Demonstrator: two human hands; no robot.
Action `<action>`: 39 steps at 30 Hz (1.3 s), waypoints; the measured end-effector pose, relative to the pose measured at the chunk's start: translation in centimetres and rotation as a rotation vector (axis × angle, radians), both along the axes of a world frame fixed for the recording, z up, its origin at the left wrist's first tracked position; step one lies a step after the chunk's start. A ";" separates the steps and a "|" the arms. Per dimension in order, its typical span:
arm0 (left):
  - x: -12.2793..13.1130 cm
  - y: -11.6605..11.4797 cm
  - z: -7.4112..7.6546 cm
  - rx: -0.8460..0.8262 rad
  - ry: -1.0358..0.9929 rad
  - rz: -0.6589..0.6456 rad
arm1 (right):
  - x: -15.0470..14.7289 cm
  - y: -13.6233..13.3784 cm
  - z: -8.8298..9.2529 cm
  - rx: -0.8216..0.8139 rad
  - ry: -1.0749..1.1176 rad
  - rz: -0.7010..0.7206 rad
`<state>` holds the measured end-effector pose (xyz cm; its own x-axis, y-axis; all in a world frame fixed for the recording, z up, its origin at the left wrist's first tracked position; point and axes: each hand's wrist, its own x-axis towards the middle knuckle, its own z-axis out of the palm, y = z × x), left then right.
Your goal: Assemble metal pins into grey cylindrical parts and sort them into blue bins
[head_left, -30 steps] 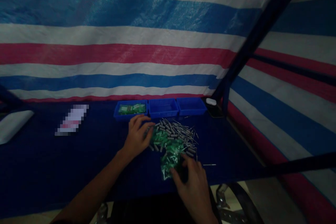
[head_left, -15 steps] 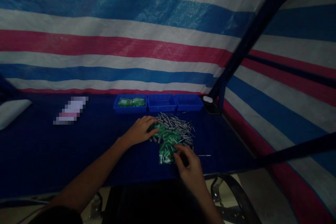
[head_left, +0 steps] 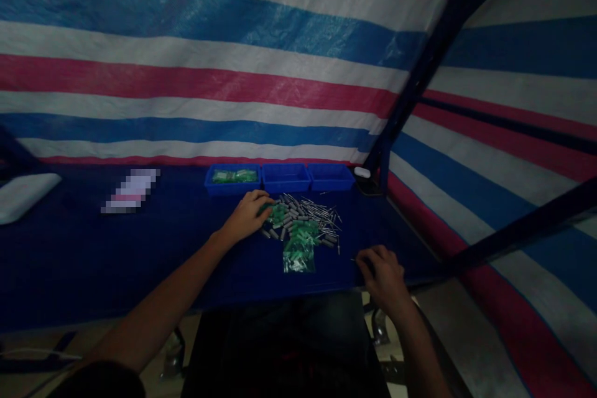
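My left hand (head_left: 249, 214) rests at the left edge of a mixed pile, its thumb and fingers apart beside some green pieces (head_left: 277, 214). To the right of the pile, my right hand (head_left: 385, 273) has its fingers pinched at the table, with the end of a thin metal rod (head_left: 353, 259) poking out past the fingertips. The pile holds short grey cylinders (head_left: 290, 217), many thin metal rods (head_left: 319, 212) and a clear plastic bag (head_left: 299, 258) with green pieces in and around it.
Three blue bins (head_left: 285, 178) stand in a row behind the pile; the left one holds green-and-clear packets (head_left: 234, 176). A white case (head_left: 362, 172) and a dark phone-like slab (head_left: 370, 187) lie at the back right. Striped sheeting (head_left: 209, 84) walls the blue table (head_left: 163, 261).
My right hand has moved right, from the bag of green pieces to the lone metal rod, and its fingers have closed there. My left hand has stayed by the pile.
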<state>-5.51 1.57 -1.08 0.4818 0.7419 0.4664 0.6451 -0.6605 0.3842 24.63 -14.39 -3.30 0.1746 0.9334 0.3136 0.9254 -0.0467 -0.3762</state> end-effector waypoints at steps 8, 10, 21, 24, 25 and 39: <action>3.6 -4.2 2.5 0.053 -0.169 -0.151 | -5.7 6.7 4.0 0.135 0.514 0.378; 4.3 -3.1 3.0 0.093 -0.215 -0.127 | -8.0 10.2 5.6 0.128 0.579 0.486; 2.2 1.9 4.8 0.159 -0.202 0.095 | -13.6 18.1 6.4 0.197 0.812 0.659; 2.1 2.2 3.7 0.130 -0.126 0.059 | -13.4 17.1 5.5 0.232 0.642 0.638; 2.2 2.3 3.3 0.109 -0.106 0.050 | -13.3 16.9 5.3 0.244 0.577 0.635; 1.7 1.5 1.6 0.065 -0.095 0.077 | -13.9 15.9 5.0 0.138 0.311 0.714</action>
<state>-3.81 3.09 0.48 0.3760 0.7419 0.5552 0.6575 -0.6358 0.4043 10.73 1.55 1.66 -0.3537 0.8089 0.4697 0.5649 0.5850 -0.5820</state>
